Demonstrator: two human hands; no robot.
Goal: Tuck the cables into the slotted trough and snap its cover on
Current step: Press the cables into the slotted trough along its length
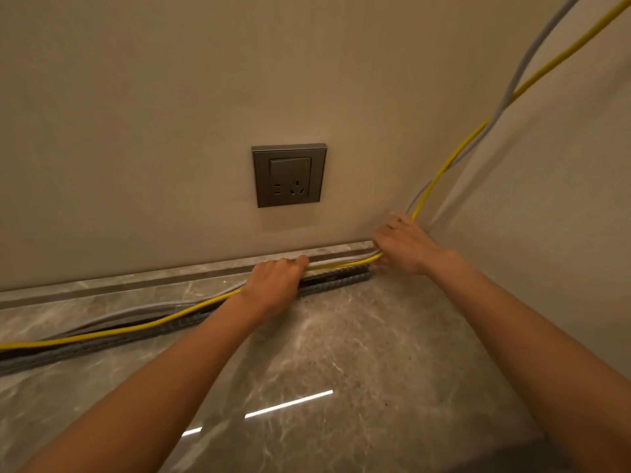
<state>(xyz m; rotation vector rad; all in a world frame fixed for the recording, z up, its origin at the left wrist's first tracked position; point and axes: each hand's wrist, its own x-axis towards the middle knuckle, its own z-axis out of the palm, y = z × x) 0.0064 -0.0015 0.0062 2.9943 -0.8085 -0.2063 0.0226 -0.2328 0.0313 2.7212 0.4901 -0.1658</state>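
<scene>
Beige walls meet in a corner at my right, and along the foot of the back wall the slotted trough (pixel 336 278) lies on the marble floor (pixel 358 353), just in front of the stone skirting (pixel 143 283). Its long axis runs left to right, parallel to the wall, with the near end towards the corner. No cover is on it yet, and I cannot see one anywhere.

My left hand (pixel 275 285) is curled down over the yellow cable (pixel 136 327) and the grey cable (pixel 112 314), fingers closed round them above the trough. My right hand (pixel 404 242) grips the same pair near the corner, fingers wrapped where they bend upward; I cannot tell how tightly. From there both cables climb diagonally up the side wall, crossing one another. To my left they lie loose, riding on or just above the trough's rim rather than inside.

To do this well, I judge I should press the cables down between my hands first, keeping them side by side rather than crossed, then work leftward along the trough so no slack bulges out.

A grey wall socket (pixel 289 175) sits above, well clear.
</scene>
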